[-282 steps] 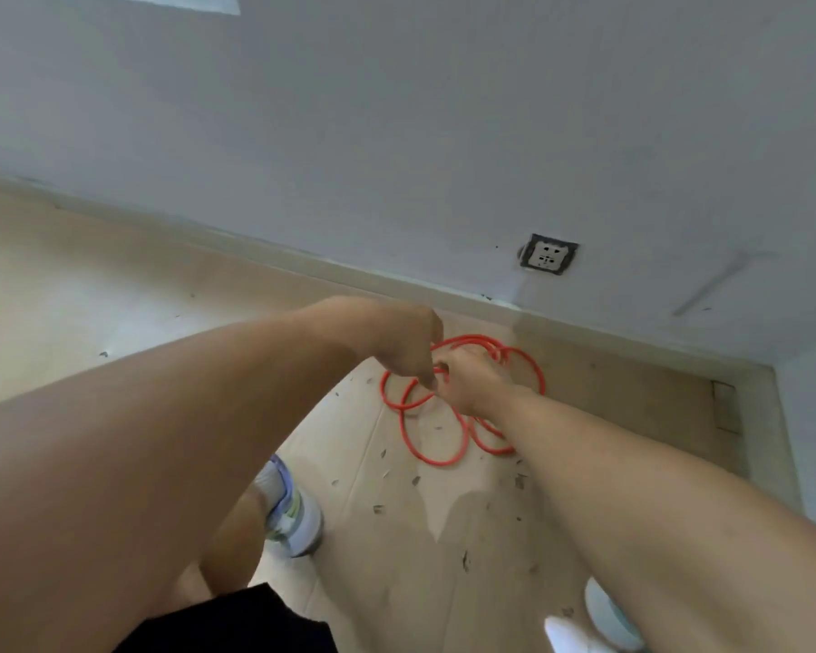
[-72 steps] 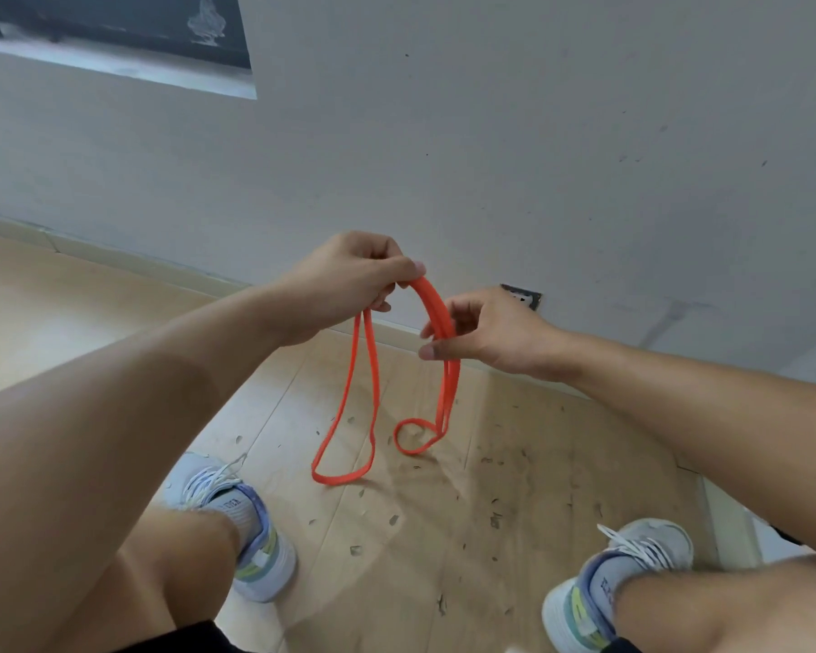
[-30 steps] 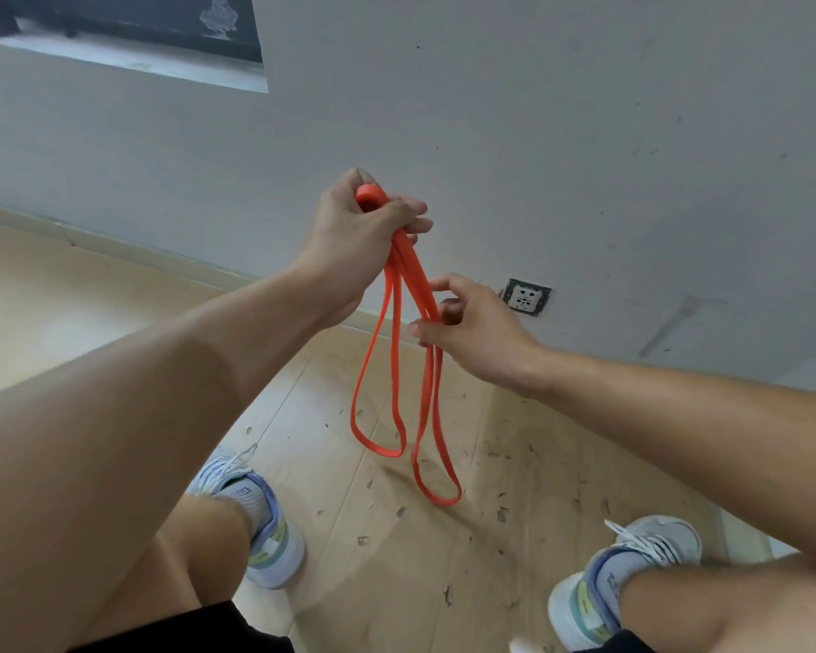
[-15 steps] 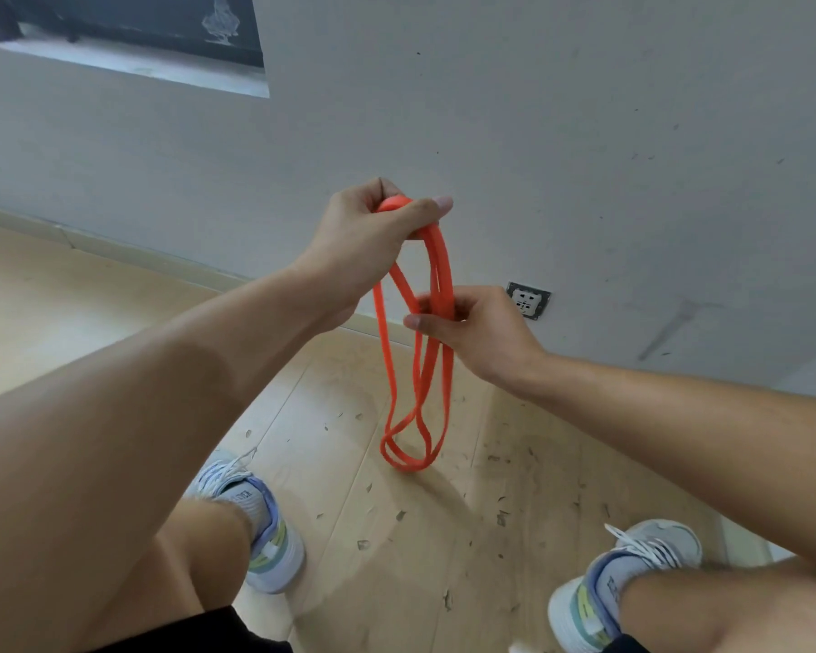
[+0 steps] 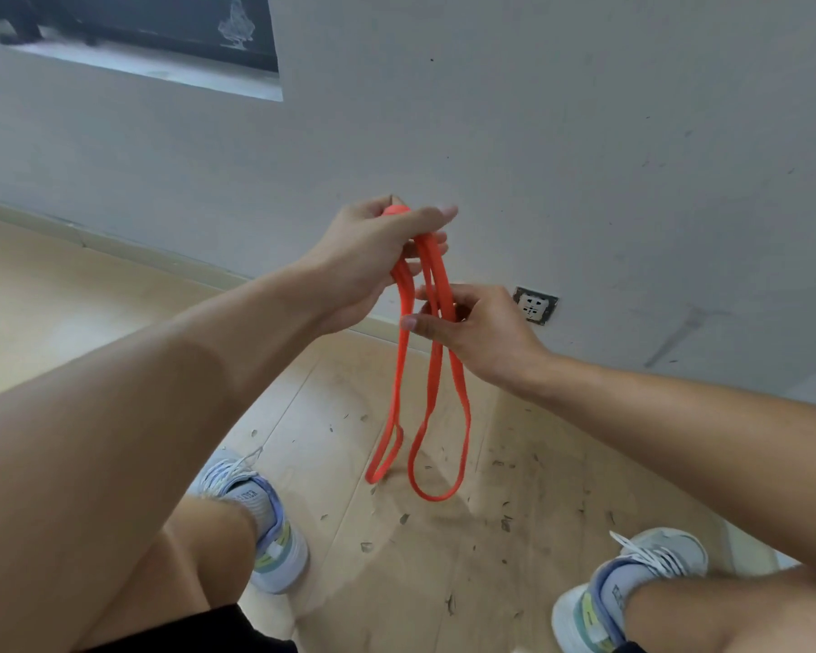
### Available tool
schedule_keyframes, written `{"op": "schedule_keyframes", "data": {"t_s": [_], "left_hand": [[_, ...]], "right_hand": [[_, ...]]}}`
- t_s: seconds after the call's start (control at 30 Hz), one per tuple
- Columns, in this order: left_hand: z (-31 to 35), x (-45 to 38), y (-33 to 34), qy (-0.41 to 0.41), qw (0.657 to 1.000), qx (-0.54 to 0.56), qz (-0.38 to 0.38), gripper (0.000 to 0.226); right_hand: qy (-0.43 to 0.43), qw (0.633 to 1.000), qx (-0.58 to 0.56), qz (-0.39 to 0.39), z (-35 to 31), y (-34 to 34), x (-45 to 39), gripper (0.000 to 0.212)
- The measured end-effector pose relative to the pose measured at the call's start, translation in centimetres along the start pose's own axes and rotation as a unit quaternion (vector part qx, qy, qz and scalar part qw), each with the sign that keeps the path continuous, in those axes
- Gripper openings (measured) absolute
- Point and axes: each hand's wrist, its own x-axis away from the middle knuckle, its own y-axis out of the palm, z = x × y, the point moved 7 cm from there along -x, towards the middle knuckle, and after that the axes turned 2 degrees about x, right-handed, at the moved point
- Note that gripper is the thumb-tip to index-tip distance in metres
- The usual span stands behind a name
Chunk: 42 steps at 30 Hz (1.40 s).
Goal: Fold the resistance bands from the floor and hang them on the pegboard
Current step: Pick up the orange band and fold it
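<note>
The left hand [image 5: 373, 256] was up high, its grip curled tight around the top of the orange band [image 5: 403, 369]. The band was off the floor [image 5: 396, 582] and hung down in two long loops, so picking it up looked done. Just to the right and lower, the right hand [image 5: 472, 332] pinched the hanging strands between thumb and fingers, pulling them together. The fold looked only half made, because the loops hung uneven and loose. No pegboard showed anywhere, only the grey wall [image 5: 585, 134] and a socket [image 5: 535, 304], so hanging was still left to do.
</note>
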Motion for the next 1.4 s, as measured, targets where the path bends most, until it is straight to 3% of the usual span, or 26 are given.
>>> {"op": "schedule_keyframes", "data": {"t_s": [0.13, 0.3, 0.5, 0.6, 0.67, 0.77, 0.9, 1.1, 1.23, 1.4], "left_hand": [[0.2, 0.3, 1.3, 0.011, 0.999, 0.041, -0.01, 0.018], [0.6, 0.1, 0.7, 0.015, 0.995, 0.097, 0.013, 0.024], [0.7, -1.4, -3.0, 0.017, 0.978, 0.19, 0.079, 0.018], [0.0, -2.4, -5.8, -0.006, 0.98, 0.162, 0.111, 0.014], [-1.1, -2.6, -7.9, -0.046, 0.991, 0.066, 0.109, 0.006], [-3.6, -2.4, -10.4, -0.121, 0.985, -0.102, 0.07, 0.008], [-5.9, -1.8, -10.0, -0.152, 0.941, -0.304, 0.004, 0.014], [-5.4, -1.0, -4.4, -0.076, 0.93, -0.34, -0.12, 0.051], [-6.3, 0.0, -2.2, -0.118, 0.906, -0.348, -0.21, 0.072], [-7.6, 0.7, -1.9, -0.153, 0.877, -0.35, -0.291, 0.06]], "right_hand": [[0.009, 0.999, 0.016, -0.038, -0.6, 0.9, 0.2, 0.049], [0.017, 1.0, 0.018, -0.006, -0.5, 0.5, 0.1, 0.035], [0.037, 0.996, 0.023, -0.08, 1.9, 1.6, 0.8, 0.025], [0.06, 0.996, -0.024, -0.065, 2.3, 1.0, 0.8, 0.028], [0.076, 0.994, -0.067, -0.04, 2.4, 0.0, 0.4, 0.03], [0.071, 0.994, -0.07, -0.033, 2.5, -1.0, 0.2, 0.024], [0.061, 0.995, -0.029, -0.072, 2.3, -1.1, 0.2, 0.022], [0.081, 0.985, -0.052, -0.142, 2.3, 0.2, 0.6, 0.018], [0.087, 0.979, -0.082, -0.167, 2.3, 0.4, 0.7, 0.02], [0.098, 0.976, -0.1, -0.165, 2.9, 0.0, 0.8, 0.038]]}}
